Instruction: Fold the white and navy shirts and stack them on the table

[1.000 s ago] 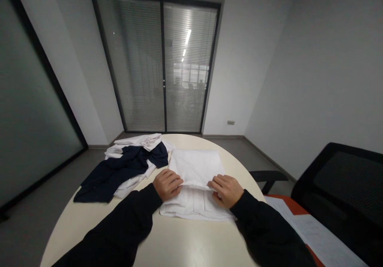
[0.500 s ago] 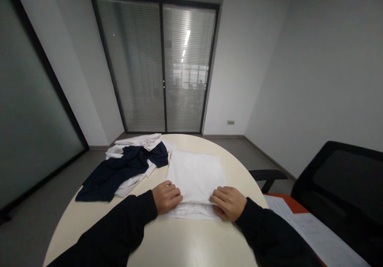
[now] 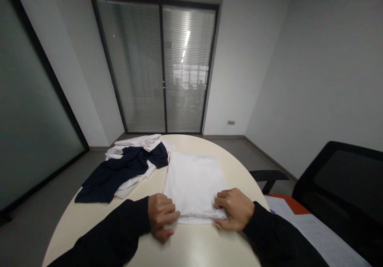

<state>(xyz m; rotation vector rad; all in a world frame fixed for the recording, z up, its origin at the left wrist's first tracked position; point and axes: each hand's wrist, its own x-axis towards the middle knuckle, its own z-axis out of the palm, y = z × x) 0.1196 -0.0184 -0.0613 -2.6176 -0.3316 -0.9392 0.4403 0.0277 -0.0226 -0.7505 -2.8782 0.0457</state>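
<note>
On the round table, mid-width: white cloth, folded, roughly rectangular; clock below is centred on it, 12 at the far side.
White cloth, look: upper face mostly flat, soft ripples; layered band along the 6 o'clock edge, slightly uneven; slanting side at 9.
Left hand: at 8, fingers curled, forefinger at the cloth's near corner, thumb apart from it and lower; nothing pinched.
Right hand: at 4, fingers bent on the cloth, thumb by the near edge; cannot tell whether fabric is pinched.
Corners: near ones partly hidden by the hands.
Garment pile: at 10, crumpled; navy garment lying over white garments, close against the cloth's far-left corner, crowding that side.
Sleeves: both black, crossing the table's near part from 7 and 5.
Chair: at 3, black mesh back, armrest close to the table rim.
Orange-red seat: papers lying on it, at 4; print too faint to read.
Glass doors: at 12, dark-framed, blinds, light streaks showing.
Wall plate: at 1, low.
</note>
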